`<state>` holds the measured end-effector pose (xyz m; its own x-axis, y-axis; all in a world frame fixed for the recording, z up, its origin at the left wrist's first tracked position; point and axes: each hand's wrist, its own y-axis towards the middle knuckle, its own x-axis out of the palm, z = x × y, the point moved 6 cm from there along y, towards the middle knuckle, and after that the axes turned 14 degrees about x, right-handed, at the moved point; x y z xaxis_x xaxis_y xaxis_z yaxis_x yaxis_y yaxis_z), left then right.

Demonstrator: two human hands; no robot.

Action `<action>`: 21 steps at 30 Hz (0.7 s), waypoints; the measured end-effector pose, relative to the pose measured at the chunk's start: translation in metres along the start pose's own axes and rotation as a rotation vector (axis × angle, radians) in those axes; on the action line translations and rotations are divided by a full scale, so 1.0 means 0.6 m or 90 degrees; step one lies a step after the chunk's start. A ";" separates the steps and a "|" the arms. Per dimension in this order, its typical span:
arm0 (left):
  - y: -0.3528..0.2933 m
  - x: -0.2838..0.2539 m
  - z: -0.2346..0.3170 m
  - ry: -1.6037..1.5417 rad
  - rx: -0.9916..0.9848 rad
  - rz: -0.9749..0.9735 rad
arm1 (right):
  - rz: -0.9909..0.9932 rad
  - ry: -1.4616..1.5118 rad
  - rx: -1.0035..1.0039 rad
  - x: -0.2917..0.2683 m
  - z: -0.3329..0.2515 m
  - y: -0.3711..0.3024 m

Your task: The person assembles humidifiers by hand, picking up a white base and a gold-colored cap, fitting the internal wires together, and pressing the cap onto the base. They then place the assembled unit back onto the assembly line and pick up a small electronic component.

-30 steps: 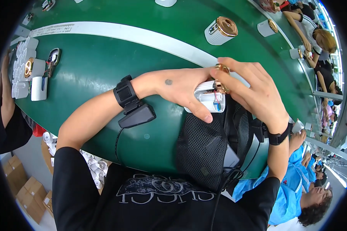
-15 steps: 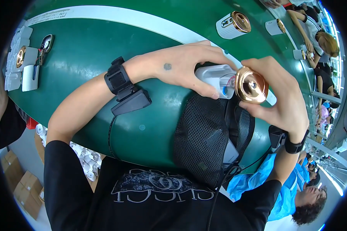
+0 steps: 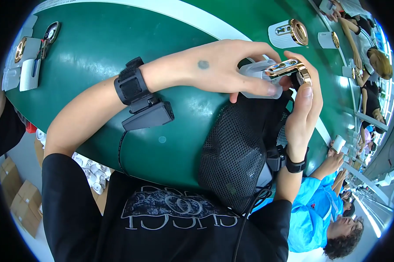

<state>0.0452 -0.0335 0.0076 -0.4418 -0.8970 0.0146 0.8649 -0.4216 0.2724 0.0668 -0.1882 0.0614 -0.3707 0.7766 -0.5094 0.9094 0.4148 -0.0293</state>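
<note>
My left hand (image 3: 225,67) wraps round a translucent whitish cup-like housing (image 3: 252,69), its thumb lying along the near side. Beside it, my right hand (image 3: 302,98) grips a shiny gold-coloured cap with a panel strip (image 3: 288,67), turned so its side shows. The cap meets the housing's right end; whether the two are joined I cannot tell, as fingers cover the contact. Under both hands lies a black mesh bag (image 3: 234,144). Black straps with small boxes circle both my wrists.
A white ribbed container with a gold lid (image 3: 288,34) stands at the far right; a similar one (image 3: 329,40) is behind it. Housings and a white ribbed shell (image 3: 29,75) sit at the left edge. A cable (image 3: 120,150) hangs from my left wrist box. Co-workers sit along the right.
The gold cap has turned from facing up to side-on, and my right hand has rotated with it. Both hands have shifted; the housing now sits slightly farther right.
</note>
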 end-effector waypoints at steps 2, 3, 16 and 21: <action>0.004 -0.006 0.003 0.030 -0.032 0.037 | 0.063 -0.026 -0.006 0.001 -0.004 0.006; 0.004 -0.010 0.001 0.044 -0.049 0.056 | 0.056 -0.026 0.000 0.003 -0.003 0.010; -0.021 -0.018 0.014 0.326 0.142 0.233 | 0.086 -0.048 0.098 0.008 0.012 0.009; -0.024 -0.019 0.013 0.354 0.141 0.218 | 0.076 0.016 0.173 -0.005 0.002 0.016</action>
<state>0.0361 -0.0162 0.0112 0.0870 -0.9347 -0.3445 0.8389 -0.1177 0.5314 0.0768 -0.1868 0.0617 -0.2591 0.8257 -0.5011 0.9628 0.1799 -0.2014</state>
